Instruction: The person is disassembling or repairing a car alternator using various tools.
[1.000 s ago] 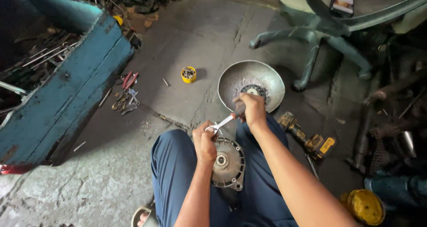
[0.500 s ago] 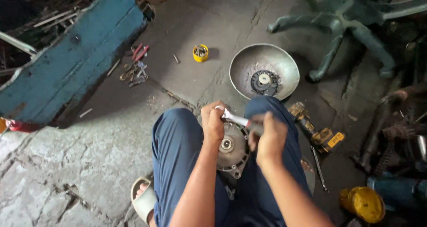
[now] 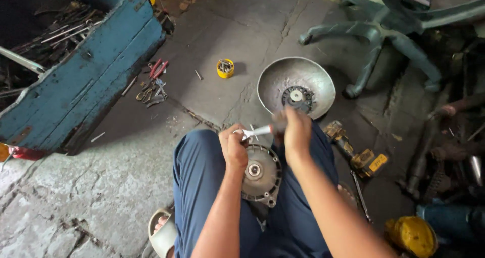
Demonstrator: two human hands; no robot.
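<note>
A round grey metal engine part [image 3: 261,175] rests between my knees on my blue trousers. My left hand [image 3: 232,146] presses on its upper left rim and grips one end of a shiny metal tool [image 3: 256,132]. My right hand [image 3: 295,130] is closed around the tool's other end, above the part's top edge. The right hand is blurred.
A grey metal bowl [image 3: 275,78] with a round part inside sits on the concrete ahead. A yellow cup [image 3: 225,68], red-handled pliers [image 3: 156,71], a blue wooden tool box [image 3: 76,86], a yellow power tool [image 3: 361,154], a yellow container [image 3: 413,233] and a green chair base [image 3: 374,40] surround me.
My right hand came back from the metal bowl to my lap and took the tool's free end. The view shifted, so the bowl and box moved in frame.
</note>
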